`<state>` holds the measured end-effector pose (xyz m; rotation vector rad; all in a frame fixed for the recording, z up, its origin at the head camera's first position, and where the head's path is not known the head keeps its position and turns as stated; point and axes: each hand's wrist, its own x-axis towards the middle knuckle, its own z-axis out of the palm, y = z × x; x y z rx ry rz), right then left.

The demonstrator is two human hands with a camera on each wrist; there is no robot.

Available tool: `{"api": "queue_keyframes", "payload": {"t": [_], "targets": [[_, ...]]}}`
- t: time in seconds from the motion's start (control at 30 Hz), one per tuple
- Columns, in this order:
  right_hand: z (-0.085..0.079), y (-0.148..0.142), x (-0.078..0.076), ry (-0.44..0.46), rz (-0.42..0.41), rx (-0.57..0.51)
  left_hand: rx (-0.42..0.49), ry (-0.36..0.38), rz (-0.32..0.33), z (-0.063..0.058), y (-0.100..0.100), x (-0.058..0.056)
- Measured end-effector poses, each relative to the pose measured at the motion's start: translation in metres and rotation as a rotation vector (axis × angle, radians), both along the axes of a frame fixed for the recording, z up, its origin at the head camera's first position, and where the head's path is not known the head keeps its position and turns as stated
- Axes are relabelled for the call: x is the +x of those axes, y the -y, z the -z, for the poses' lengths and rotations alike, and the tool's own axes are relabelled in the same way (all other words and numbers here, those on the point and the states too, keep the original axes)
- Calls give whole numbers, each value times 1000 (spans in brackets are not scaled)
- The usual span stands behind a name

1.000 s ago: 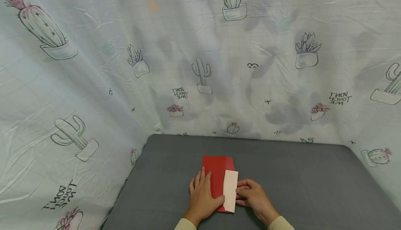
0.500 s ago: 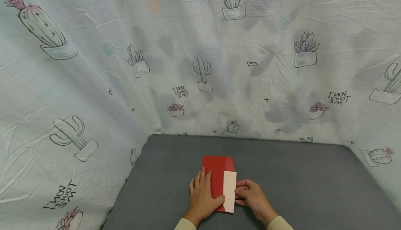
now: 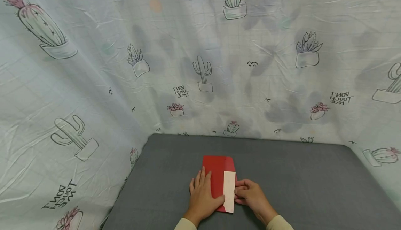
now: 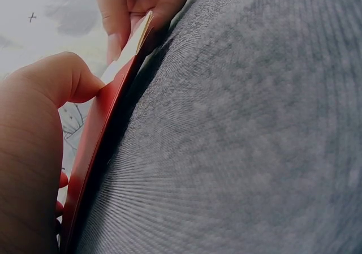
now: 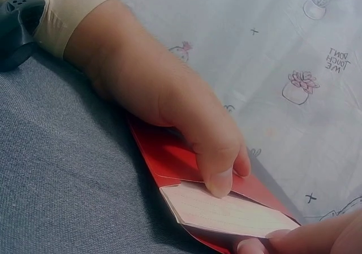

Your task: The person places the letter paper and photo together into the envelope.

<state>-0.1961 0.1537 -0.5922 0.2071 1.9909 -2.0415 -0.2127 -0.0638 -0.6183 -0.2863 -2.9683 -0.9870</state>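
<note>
A red envelope (image 3: 217, 165) lies on the grey table with its opening and flap to the right. Cream folded paper (image 3: 229, 188) sits partly inside it, its outer part showing over the flap. In the right wrist view, the paper (image 5: 226, 211) has faint dotted lines and several layers at its edge. My left hand (image 3: 203, 192) rests on the envelope, fingers extended; its thumb presses near the opening, as the left wrist view also shows on the envelope (image 4: 96, 121). My right hand (image 3: 252, 195) pinches the paper's right edge between thumb and fingers.
The grey cloth-covered table (image 3: 297, 174) spreads around both hands. A pale curtain (image 3: 269, 83) printed with cacti hangs behind the table and along its sides. A dark device (image 5: 21, 30) sits by the right sleeve in the right wrist view.
The paper has slid slightly left, deeper into the envelope, and my right hand has moved left with it. My left hand and the envelope have stayed in place.
</note>
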Motion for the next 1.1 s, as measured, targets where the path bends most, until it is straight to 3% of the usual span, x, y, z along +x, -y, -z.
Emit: {"api": "queue_keyframes", "payload": {"t": [0.63,1.1], "targets": [[0,1,1,-8,-10,7,-24,-36,8,4,0,0],[-21,-6,8,70,-47,28,-30,-40,10,1,1,3]]}}
